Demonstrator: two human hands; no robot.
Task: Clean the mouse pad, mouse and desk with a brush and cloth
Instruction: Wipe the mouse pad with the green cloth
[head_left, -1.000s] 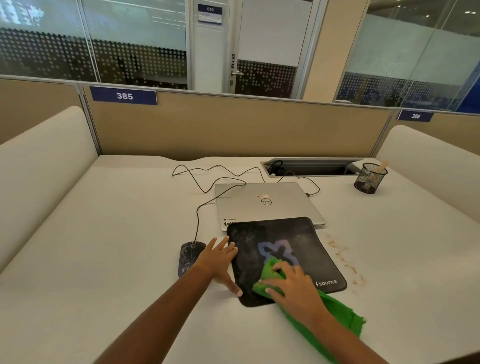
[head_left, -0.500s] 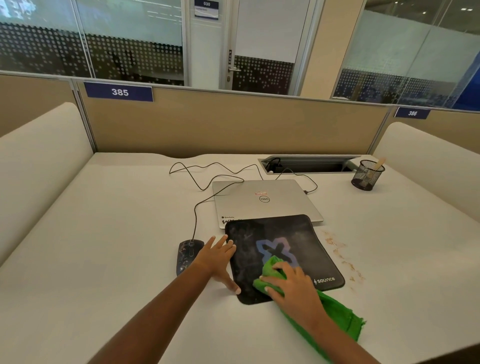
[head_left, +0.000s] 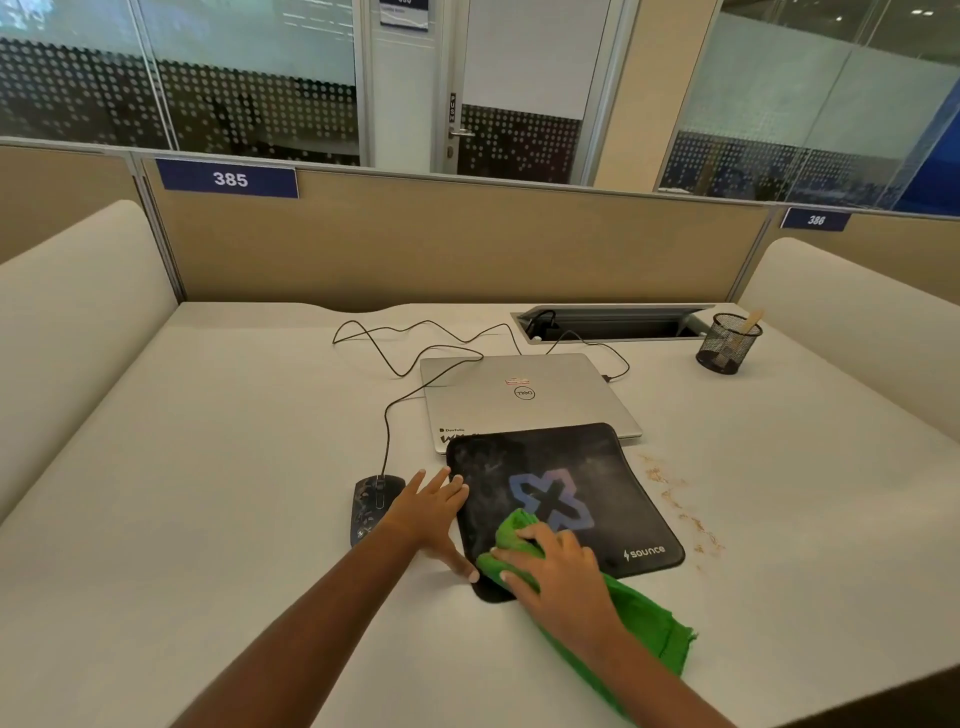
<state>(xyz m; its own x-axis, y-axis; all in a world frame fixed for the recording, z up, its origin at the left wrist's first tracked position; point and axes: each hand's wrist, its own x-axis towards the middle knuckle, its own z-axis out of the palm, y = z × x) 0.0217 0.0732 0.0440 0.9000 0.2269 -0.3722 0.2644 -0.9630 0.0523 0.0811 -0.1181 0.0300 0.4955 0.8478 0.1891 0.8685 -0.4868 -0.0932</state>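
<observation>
Pressing green cloth (head_left: 519, 535) onto mouse pad (head_left: 597, 483), right hand (head_left: 561, 577); left hand (head_left: 431, 514) flat at pad edge

**Open-plan office cubicle with frosted glass walls behind**

A tan fabric partition (head_left: 467, 244) runs across the back of the workstation, carrying a blue number plate (head_left: 228, 179) reading 385; a second plate (head_left: 815, 220) at the right seems to read 386. Cream padded side dividers (head_left: 72, 332) curve up on both sides. Beyond the partition stand glass walls (head_left: 171, 78) with a dotted frosted band, and a glass door (head_left: 524, 88) with a lever handle and a "PUSH" label. A beige column (head_left: 649, 83) stands right of the door. Lighting is even and soft.
</observation>
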